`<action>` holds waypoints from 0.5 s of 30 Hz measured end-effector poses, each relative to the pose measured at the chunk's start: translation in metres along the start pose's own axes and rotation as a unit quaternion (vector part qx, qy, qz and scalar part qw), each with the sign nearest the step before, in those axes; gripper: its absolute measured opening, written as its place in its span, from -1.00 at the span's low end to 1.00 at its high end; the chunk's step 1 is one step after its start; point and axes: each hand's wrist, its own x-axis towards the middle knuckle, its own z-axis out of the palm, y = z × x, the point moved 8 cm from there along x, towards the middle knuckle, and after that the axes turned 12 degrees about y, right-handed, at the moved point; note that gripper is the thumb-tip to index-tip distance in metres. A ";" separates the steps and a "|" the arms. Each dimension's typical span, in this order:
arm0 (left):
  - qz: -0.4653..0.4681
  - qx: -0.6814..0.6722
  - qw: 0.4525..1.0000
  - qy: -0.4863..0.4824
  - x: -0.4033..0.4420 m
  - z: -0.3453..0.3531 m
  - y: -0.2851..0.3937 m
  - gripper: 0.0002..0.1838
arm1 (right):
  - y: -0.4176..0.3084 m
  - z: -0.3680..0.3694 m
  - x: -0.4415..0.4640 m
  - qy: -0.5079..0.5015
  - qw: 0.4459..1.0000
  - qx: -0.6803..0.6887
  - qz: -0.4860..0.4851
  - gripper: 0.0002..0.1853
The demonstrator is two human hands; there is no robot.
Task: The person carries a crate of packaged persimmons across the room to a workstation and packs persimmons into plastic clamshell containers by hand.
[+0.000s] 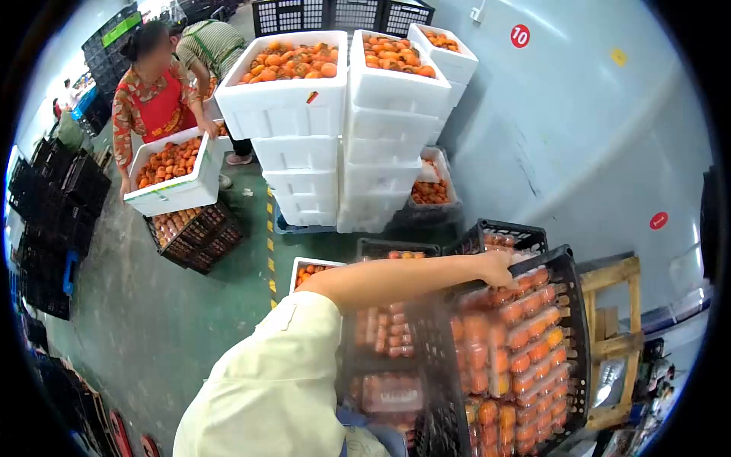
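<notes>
My left arm reaches across from the lower left, and my left hand [499, 268] is closed on the far rim of a black plastic crate [580, 335] at the right. Clear packs of orange-red fruit [533, 324] fill this crate in rows; some at its left side are blurred. Left of it, partly under my forearm, another black crate [434, 358] holds more clear packs [392, 392]. My right hand is out of view.
Stacked white foam boxes [304, 156] stand ahead, the top ones full of orange fruit. At the left, a person [156, 95] holds a white box [179, 190] over a black crate [202, 244]. Another person bends behind. A wooden frame [632, 335] stands at the right.
</notes>
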 end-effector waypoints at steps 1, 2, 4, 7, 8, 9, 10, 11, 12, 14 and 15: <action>-0.002 -0.027 0.999 -0.028 -0.002 0.002 0.003 -0.56 | 0.000 0.000 0.000 0.000 1.000 0.006 -0.002 -0.38; -0.003 -0.054 0.997 -0.059 -0.007 0.003 0.005 -0.53 | 0.000 -0.002 0.000 0.001 1.000 0.014 -0.001 -0.41; -0.004 -0.110 0.988 -0.109 0.000 0.016 0.000 -0.53 | 0.001 -0.003 0.001 0.000 1.000 0.027 0.000 -0.46; -0.105 -0.233 0.958 -0.128 -0.002 0.029 -0.023 -0.55 | 0.000 -0.005 0.004 0.000 0.999 0.038 0.000 -0.53; -0.089 -0.239 0.958 -0.133 -0.003 0.030 -0.024 -0.61 | 0.000 -0.005 0.005 0.001 0.999 0.042 0.000 -0.56; -0.101 -0.223 0.961 -0.129 -0.002 0.031 -0.030 -0.62 | 0.001 -0.005 0.006 0.000 0.999 0.047 0.001 -0.58; -0.113 -0.205 0.964 -0.123 -0.011 0.021 -0.026 -0.63 | 0.002 -0.007 0.009 -0.001 0.998 0.055 0.001 -0.60; -0.124 -0.188 0.967 -0.119 -0.016 0.016 -0.024 -0.64 | 0.003 -0.010 0.012 -0.003 0.998 0.064 0.004 -0.62; -0.117 -0.212 0.962 -0.127 -0.013 0.021 -0.028 -0.65 | 0.006 -0.015 0.019 -0.003 0.997 0.080 0.002 -0.64; -0.093 -0.183 0.972 -0.116 -0.011 0.020 -0.027 -0.67 | 0.003 -0.015 0.018 0.003 0.997 0.079 -0.027 -0.67; -0.082 -0.176 0.974 -0.114 -0.010 0.021 -0.026 -0.66 | -0.002 -0.020 0.013 0.012 0.997 0.038 -0.069 -0.63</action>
